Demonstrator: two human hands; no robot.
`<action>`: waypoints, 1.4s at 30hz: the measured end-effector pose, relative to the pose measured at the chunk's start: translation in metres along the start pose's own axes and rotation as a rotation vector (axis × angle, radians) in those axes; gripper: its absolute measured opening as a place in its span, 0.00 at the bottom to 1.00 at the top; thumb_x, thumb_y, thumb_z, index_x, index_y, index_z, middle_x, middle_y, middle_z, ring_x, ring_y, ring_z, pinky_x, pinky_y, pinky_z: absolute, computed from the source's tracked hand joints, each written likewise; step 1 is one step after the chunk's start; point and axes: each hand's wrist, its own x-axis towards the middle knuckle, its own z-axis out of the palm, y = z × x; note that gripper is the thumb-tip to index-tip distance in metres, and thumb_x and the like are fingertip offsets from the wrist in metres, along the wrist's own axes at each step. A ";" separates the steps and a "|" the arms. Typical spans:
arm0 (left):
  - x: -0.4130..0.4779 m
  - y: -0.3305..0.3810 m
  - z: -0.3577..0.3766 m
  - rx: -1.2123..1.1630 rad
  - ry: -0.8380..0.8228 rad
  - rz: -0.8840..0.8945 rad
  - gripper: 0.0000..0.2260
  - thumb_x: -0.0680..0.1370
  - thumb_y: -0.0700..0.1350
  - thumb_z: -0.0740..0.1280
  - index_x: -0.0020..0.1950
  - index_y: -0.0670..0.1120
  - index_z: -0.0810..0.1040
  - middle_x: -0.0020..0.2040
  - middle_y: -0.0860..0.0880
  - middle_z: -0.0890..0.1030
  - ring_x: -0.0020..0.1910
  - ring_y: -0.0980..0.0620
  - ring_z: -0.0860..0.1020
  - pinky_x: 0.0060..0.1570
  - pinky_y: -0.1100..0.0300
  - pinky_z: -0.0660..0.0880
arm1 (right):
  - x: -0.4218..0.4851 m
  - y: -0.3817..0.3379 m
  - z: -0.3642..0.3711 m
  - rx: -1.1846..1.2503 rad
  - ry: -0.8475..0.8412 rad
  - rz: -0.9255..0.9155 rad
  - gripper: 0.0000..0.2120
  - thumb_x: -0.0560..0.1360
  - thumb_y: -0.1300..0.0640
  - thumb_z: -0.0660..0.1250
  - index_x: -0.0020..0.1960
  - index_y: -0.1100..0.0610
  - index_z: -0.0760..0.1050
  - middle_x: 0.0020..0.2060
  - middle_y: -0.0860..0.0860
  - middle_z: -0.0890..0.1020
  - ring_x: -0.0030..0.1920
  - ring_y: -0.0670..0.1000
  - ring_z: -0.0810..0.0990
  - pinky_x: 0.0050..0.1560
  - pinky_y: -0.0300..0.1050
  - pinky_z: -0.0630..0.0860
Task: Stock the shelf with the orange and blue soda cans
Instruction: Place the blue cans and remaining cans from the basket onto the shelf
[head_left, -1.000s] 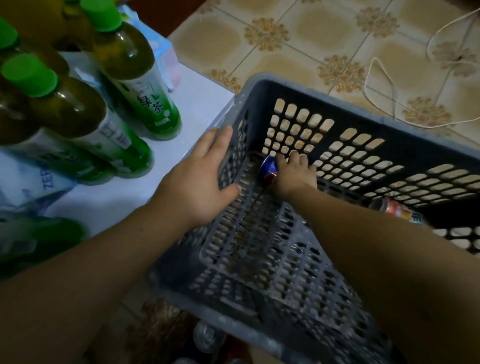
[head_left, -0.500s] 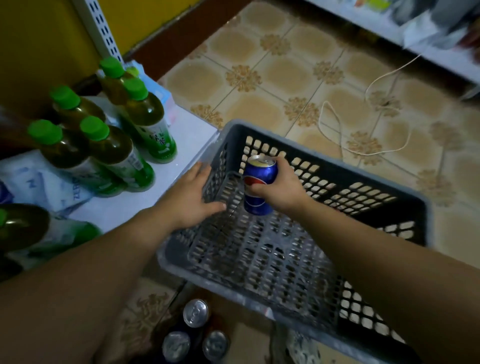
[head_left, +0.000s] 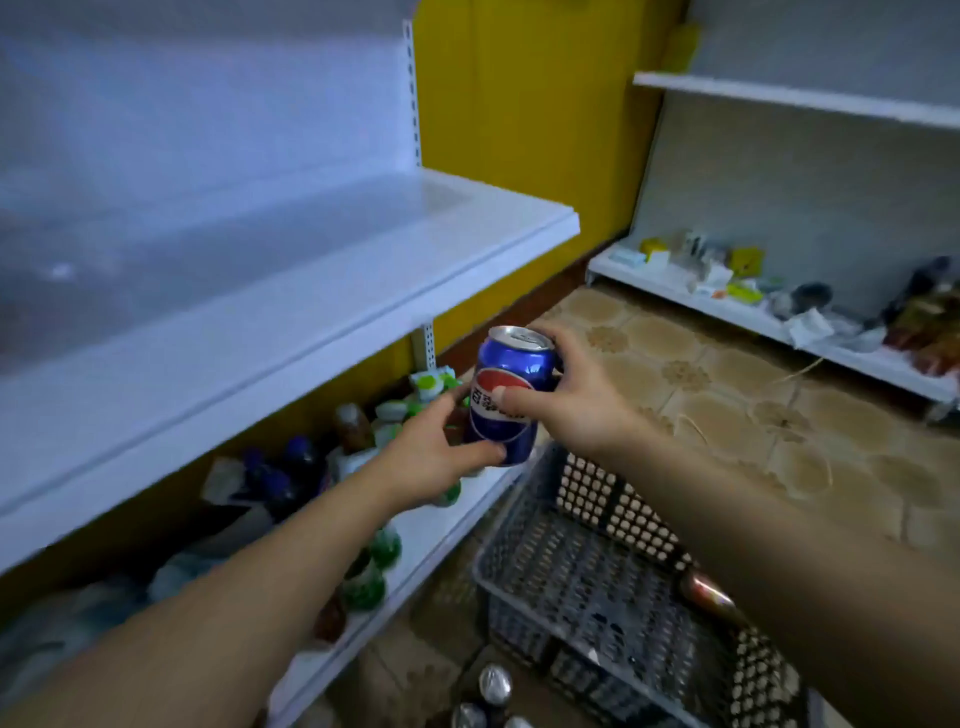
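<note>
Upright blue Pepsi can (head_left: 506, 395), Chinese lettering on label, in grip of right hand (head_left: 571, 400) and left hand (head_left: 436, 457).

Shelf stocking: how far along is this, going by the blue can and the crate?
Early. The white shelf shows no cans on it yet. In hand: the blue can, upright, gripped by the right hand with the left hand at its base. Left: an orange can lies in the gray crate; more can tops show below.
</note>
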 end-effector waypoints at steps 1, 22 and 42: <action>-0.022 0.013 -0.016 0.000 0.032 0.022 0.37 0.67 0.46 0.77 0.72 0.51 0.65 0.60 0.51 0.79 0.58 0.54 0.79 0.60 0.52 0.76 | -0.008 -0.024 0.011 0.007 -0.010 -0.037 0.40 0.59 0.46 0.79 0.67 0.50 0.67 0.56 0.47 0.79 0.53 0.46 0.81 0.55 0.49 0.79; -0.456 -0.041 -0.302 0.620 0.674 -0.460 0.27 0.77 0.57 0.65 0.74 0.48 0.66 0.73 0.50 0.69 0.70 0.51 0.68 0.66 0.60 0.64 | -0.148 -0.257 0.395 0.038 -0.690 -0.314 0.36 0.68 0.57 0.77 0.71 0.50 0.64 0.62 0.49 0.75 0.57 0.49 0.76 0.55 0.45 0.76; -0.510 -0.112 -0.353 0.894 0.756 -0.791 0.34 0.75 0.71 0.48 0.78 0.59 0.49 0.79 0.56 0.47 0.78 0.53 0.46 0.74 0.40 0.43 | -0.161 -0.261 0.505 -0.086 -0.744 -0.531 0.41 0.72 0.62 0.73 0.76 0.45 0.53 0.62 0.40 0.66 0.62 0.41 0.67 0.65 0.46 0.68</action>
